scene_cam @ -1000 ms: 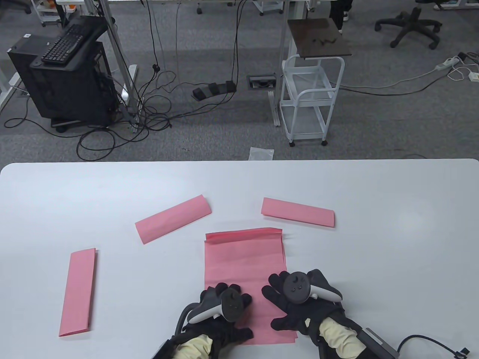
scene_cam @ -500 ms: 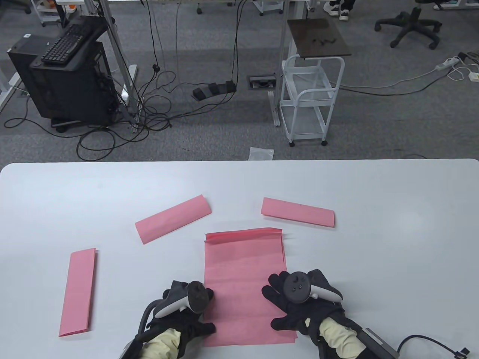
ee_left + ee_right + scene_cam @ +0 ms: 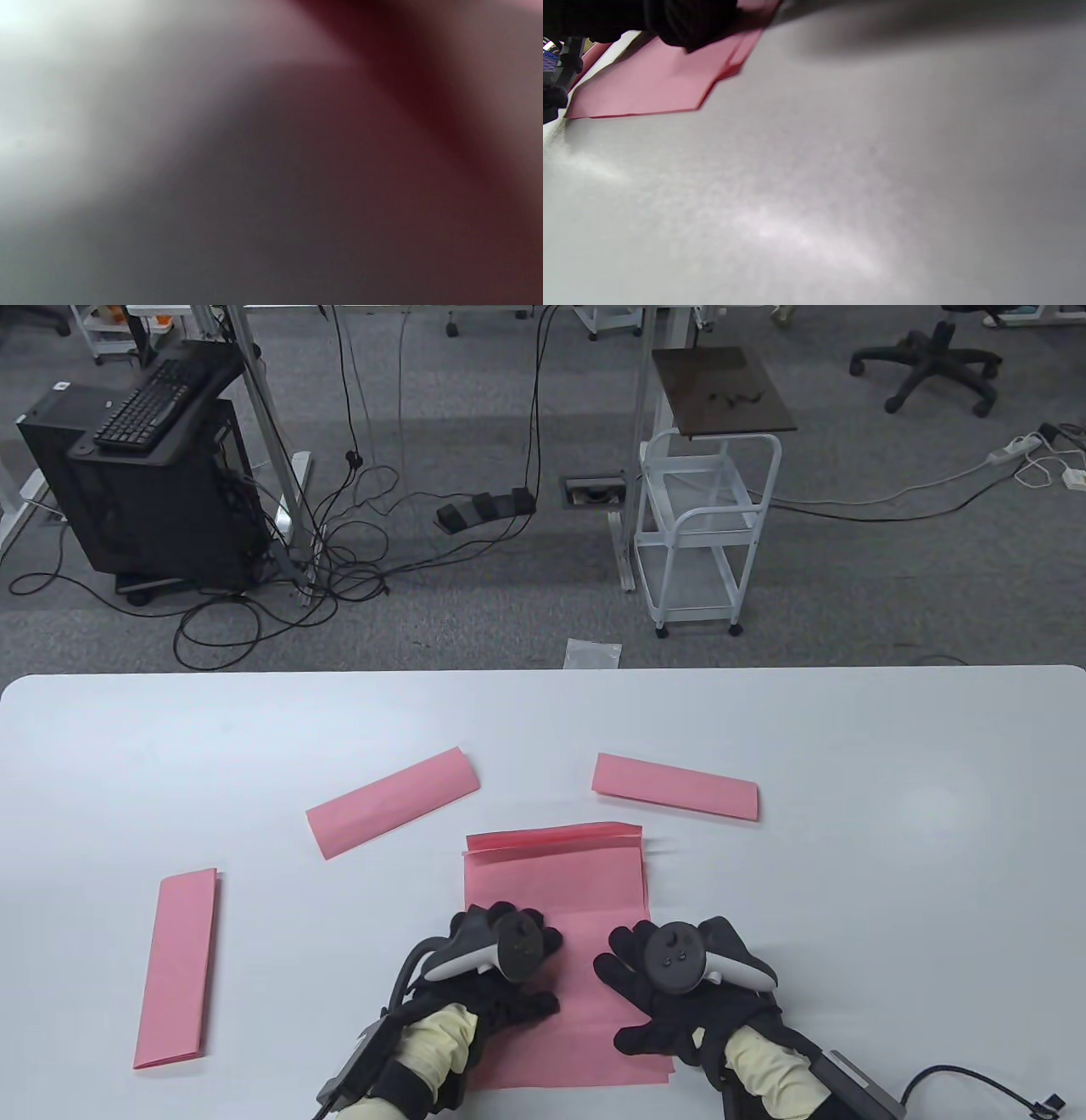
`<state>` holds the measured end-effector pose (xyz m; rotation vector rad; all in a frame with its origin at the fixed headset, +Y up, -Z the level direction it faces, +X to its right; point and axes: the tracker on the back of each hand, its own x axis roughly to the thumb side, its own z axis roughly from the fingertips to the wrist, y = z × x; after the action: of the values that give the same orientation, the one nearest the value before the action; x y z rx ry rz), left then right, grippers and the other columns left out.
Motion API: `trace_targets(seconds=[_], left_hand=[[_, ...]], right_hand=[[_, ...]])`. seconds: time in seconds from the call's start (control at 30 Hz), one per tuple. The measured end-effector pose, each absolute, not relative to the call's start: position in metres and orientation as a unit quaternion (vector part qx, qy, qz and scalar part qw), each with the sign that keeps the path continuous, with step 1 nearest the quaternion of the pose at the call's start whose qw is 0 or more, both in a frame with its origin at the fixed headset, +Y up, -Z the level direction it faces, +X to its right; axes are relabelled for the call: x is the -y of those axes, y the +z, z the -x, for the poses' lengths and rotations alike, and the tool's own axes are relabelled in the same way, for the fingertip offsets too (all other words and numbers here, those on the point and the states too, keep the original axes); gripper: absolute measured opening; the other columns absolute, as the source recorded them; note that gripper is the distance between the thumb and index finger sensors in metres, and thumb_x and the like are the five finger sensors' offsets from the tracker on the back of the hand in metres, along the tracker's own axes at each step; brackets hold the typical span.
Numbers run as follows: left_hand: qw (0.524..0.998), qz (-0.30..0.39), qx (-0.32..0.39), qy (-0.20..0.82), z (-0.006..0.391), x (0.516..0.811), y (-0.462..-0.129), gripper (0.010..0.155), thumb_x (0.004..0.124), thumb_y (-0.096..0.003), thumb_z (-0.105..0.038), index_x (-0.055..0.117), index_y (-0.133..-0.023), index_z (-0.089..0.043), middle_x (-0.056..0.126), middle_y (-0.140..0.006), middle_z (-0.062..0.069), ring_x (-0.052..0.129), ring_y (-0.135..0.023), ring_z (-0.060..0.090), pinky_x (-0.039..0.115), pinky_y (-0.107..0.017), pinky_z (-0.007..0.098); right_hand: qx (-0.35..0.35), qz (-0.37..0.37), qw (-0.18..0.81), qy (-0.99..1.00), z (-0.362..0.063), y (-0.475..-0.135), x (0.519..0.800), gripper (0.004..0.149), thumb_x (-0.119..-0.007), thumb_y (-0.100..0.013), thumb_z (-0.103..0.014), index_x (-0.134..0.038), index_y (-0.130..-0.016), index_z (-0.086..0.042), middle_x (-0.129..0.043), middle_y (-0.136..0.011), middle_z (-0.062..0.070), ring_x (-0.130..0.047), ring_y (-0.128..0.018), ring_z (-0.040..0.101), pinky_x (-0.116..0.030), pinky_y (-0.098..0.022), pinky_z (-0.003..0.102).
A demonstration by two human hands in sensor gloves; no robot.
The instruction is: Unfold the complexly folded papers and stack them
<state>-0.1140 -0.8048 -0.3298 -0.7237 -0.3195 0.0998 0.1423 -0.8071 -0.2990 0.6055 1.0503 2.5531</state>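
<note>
A stack of unfolded pink sheets [image 3: 556, 882] lies at the table's near middle, its far edge slightly lifted along a crease. My left hand [image 3: 501, 959] rests flat on the stack's left half. My right hand [image 3: 645, 984] lies flat with fingers spread on its right edge; its fingers [image 3: 683, 25] and the sheets [image 3: 649, 89] show in the right wrist view. Three folded pink strips lie around: one at the left [image 3: 176, 967], one left of centre [image 3: 392, 802], one right of centre [image 3: 674, 785]. The left wrist view is a blur of pink and grey.
The white table [image 3: 891, 857] spreads wide to the right and far side. Beyond its far edge are a white cart [image 3: 708, 534], a computer tower with a keyboard [image 3: 144, 466] and floor cables.
My left hand slid off the stack's left edge, then came back onto the sheet, further from me than before. My right hand has stayed in place.
</note>
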Motion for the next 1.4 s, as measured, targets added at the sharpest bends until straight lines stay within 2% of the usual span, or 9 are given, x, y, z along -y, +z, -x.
trace_targets(seconds=[0.2, 0.43, 0.5, 0.57, 0.63, 0.8, 0.93, 1.13, 1.4], left_hand=[[0.930, 0.352, 0.075, 0.075, 0.161, 0.803, -0.347, 0.069, 0.049, -0.0524, -0.062, 0.001, -0.100, -0.049, -0.016, -0.106, -0.025, -0.020, -0.103, 0.018, -0.010, -0.067, 0.056], [0.925, 0.366, 0.064, 0.077, 0.159, 0.792, -0.352, 0.067, 0.051, -0.0563, -0.054, 0.005, -0.103, -0.044, -0.013, -0.109, -0.019, -0.013, -0.105, 0.020, -0.008, -0.068, 0.054], [0.934, 0.341, 0.088, 0.054, 0.150, 0.779, -0.353, 0.067, 0.052, -0.0566, -0.052, 0.013, -0.109, -0.035, -0.006, -0.113, -0.009, -0.006, -0.108, 0.024, -0.004, -0.071, 0.054], [0.941, 0.308, 0.130, 0.045, 0.137, 0.773, -0.350, 0.068, 0.052, -0.0564, -0.053, 0.012, -0.109, -0.035, -0.012, -0.111, -0.009, -0.013, -0.105, 0.025, -0.005, -0.072, 0.054], [0.921, 0.329, 0.202, 0.050, 0.114, 0.777, -0.343, 0.069, 0.052, -0.0564, -0.054, 0.008, -0.107, -0.040, -0.016, -0.109, -0.015, -0.021, -0.102, 0.020, -0.007, -0.072, 0.053], [0.898, 0.371, 0.237, 0.021, 0.077, 0.801, -0.344, 0.069, 0.051, -0.0562, -0.056, 0.001, -0.102, -0.043, -0.018, -0.107, -0.016, -0.020, -0.102, 0.020, -0.007, -0.071, 0.054], [0.921, 0.340, 0.185, 0.035, 0.074, 0.801, -0.375, 0.070, 0.050, -0.0543, -0.060, 0.002, -0.103, -0.044, -0.014, -0.109, -0.017, -0.014, -0.106, 0.019, -0.007, -0.071, 0.054], [0.939, 0.330, 0.049, 0.081, 0.111, 0.800, -0.429, 0.070, 0.050, -0.0531, -0.062, 0.005, -0.103, -0.042, -0.011, -0.109, -0.018, -0.010, -0.107, 0.016, -0.007, -0.069, 0.055], [0.940, 0.325, 0.039, 0.097, 0.119, 0.794, -0.435, 0.071, 0.052, -0.0543, -0.059, 0.008, -0.106, -0.039, -0.008, -0.112, -0.013, -0.007, -0.107, 0.021, -0.006, -0.069, 0.055]], right_hand=[[-0.368, -0.211, 0.157, 0.892, -0.142, -0.299, 0.807, 0.078, -0.067, -0.047, -0.056, -0.013, -0.103, -0.048, 0.010, -0.109, -0.023, 0.020, -0.097, 0.006, 0.018, -0.064, 0.046], [-0.370, -0.210, 0.157, 0.891, -0.142, -0.299, 0.808, 0.078, -0.067, -0.047, -0.056, -0.013, -0.103, -0.048, 0.010, -0.109, -0.023, 0.021, -0.097, 0.005, 0.019, -0.064, 0.045], [-0.370, -0.210, 0.158, 0.891, -0.142, -0.299, 0.808, 0.078, -0.067, -0.047, -0.056, -0.013, -0.103, -0.049, 0.010, -0.109, -0.024, 0.021, -0.097, 0.005, 0.019, -0.064, 0.045], [-0.371, -0.211, 0.158, 0.891, -0.142, -0.299, 0.808, 0.078, -0.067, -0.047, -0.056, -0.012, -0.103, -0.048, 0.011, -0.109, -0.023, 0.021, -0.097, 0.005, 0.019, -0.064, 0.045], [-0.375, -0.211, 0.159, 0.889, -0.142, -0.299, 0.808, 0.078, -0.067, -0.047, -0.056, -0.012, -0.103, -0.048, 0.011, -0.108, -0.024, 0.022, -0.096, 0.005, 0.020, -0.063, 0.045], [-0.375, -0.212, 0.159, 0.888, -0.142, -0.299, 0.808, 0.078, -0.067, -0.047, -0.056, -0.012, -0.103, -0.049, 0.012, -0.108, -0.024, 0.022, -0.096, 0.005, 0.020, -0.063, 0.045], [-0.374, -0.211, 0.158, 0.889, -0.142, -0.299, 0.808, 0.078, -0.067, -0.047, -0.057, -0.012, -0.103, -0.049, 0.012, -0.108, -0.024, 0.022, -0.096, 0.005, 0.020, -0.063, 0.045], [-0.375, -0.212, 0.158, 0.889, -0.142, -0.299, 0.809, 0.078, -0.066, -0.047, -0.057, -0.011, -0.103, -0.049, 0.012, -0.108, -0.024, 0.022, -0.096, 0.005, 0.020, -0.063, 0.045], [-0.370, -0.212, 0.161, 0.890, -0.142, -0.300, 0.808, 0.078, -0.067, -0.048, -0.056, -0.013, -0.103, -0.048, 0.011, -0.109, -0.023, 0.021, -0.097, 0.006, 0.019, -0.063, 0.046]])
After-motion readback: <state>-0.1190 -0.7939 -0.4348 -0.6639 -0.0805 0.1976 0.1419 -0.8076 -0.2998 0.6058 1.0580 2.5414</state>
